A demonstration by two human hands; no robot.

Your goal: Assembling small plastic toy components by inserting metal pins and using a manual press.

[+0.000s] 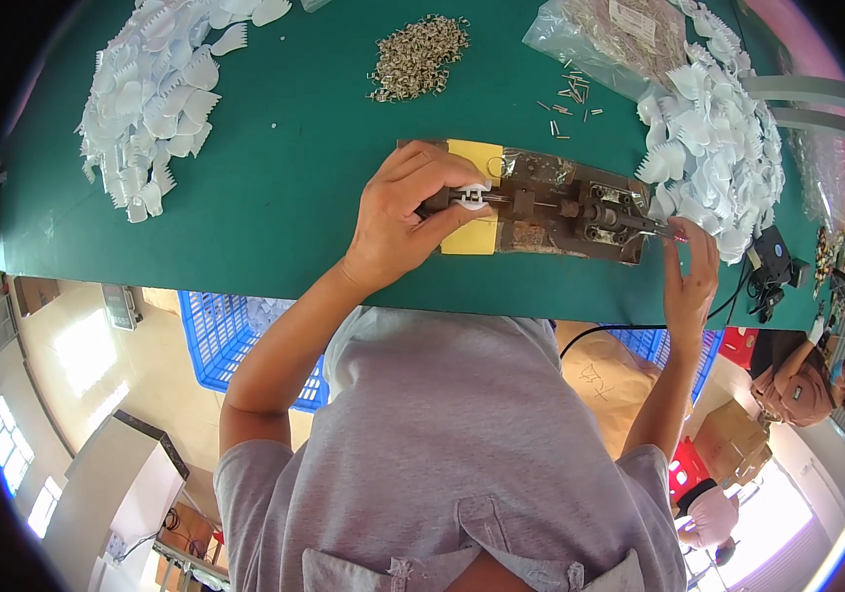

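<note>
My left hand (404, 211) pinches a small white plastic clip (473, 195) between thumb and fingers, holding it at the left part of a brown metal jig (536, 205). A thin rod on the jig points at the clip, and yellow tape (475, 240) covers the surface under it. On the jig's right part is a toggle clamp (605, 215) with a lever reaching right. My right hand (693, 281) has its fingertips closed on the end of that lever (674, 234). The inside of the clip is partly hidden by my left fingers.
Toothed white plastic pieces lie heaped at left (161, 94) and right (708, 128) on the green table (294, 178). A pile of small metal springs (417, 57), loose pins (572, 91) and a bag of pins (620, 39) lie beyond the jig. A black cable (629, 327) hangs at the front edge.
</note>
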